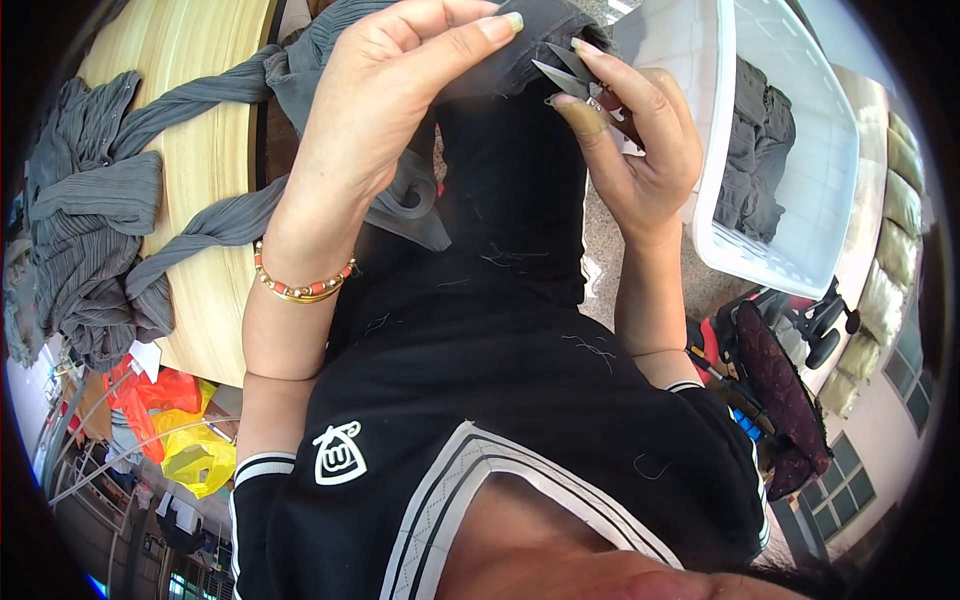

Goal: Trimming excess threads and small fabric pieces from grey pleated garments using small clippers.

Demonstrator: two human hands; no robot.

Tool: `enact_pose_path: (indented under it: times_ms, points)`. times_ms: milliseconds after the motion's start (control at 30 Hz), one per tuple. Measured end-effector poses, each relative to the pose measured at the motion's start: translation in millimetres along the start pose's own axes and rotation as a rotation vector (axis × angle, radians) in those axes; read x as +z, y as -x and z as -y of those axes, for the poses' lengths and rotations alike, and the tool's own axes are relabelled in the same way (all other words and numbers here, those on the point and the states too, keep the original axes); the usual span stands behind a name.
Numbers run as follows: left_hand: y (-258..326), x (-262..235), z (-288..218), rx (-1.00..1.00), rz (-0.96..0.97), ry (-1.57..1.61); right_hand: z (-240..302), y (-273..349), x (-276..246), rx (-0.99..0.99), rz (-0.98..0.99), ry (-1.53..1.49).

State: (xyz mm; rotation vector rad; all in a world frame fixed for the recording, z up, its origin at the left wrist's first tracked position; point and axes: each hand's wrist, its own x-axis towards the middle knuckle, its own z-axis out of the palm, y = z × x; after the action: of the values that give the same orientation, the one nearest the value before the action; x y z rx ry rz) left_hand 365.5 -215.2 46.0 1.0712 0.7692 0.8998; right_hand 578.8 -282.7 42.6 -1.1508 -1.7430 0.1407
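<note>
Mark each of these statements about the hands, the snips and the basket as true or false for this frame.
1. The right hand holds small thread snips. True.
2. The left hand is empty and off the cloth. False: it grips the dark grey garment by the blades.
3. The white plastic basket holds grey clothes. True.
4. The left wrist is bare. False: it wears a beaded bracelet.
5. Grey garments lie on the wooden table. True.

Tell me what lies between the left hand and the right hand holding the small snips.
In the head view, a fold of dark grey garment lies between the left hand and the right hand; the snips touch it.
</note>
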Motion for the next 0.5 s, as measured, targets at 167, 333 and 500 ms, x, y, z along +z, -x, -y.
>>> enact_pose_path:
  times_ms: [167,333,500]
  points:
    - [2.1,3.1,-4.2,-0.034,-0.008,-0.01,0.0,0.2,-0.8,0.021,0.001,0.021]
    - [2.5,3.3,-3.7,-0.02,-0.011,-0.019,-0.4,1.3,-2.1,0.045,0.014,0.003]
    - [3.4,5.7,-4.4,-0.021,-0.023,-0.027,0.1,1.1,-2.6,0.039,0.018,0.025]
